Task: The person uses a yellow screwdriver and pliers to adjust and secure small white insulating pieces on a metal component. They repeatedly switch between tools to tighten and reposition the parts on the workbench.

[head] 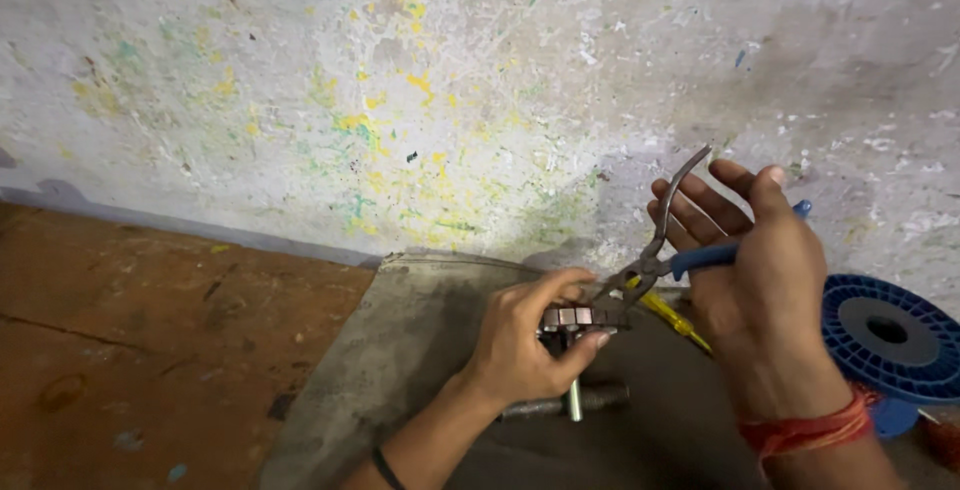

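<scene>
My left hand (525,340) grips a small metal part (577,318) made of stacked plates, with a short metal rod (575,400) sticking down from it. My right hand (755,275) holds a pair of pliers (655,260); one handle is bare metal and points up, the other has a blue sleeve. The plier jaws bite on the right end of the metal part. Both hands work above a grey cloth (400,350) on the floor.
A blue plastic spool (885,335) lies at the right, next to my right wrist. A yellow-handled tool (675,320) lies under the pliers. A dark metal bar (560,405) rests on the cloth. Brown floor (150,330) spreads left; a paint-flecked wall (450,100) rises behind.
</scene>
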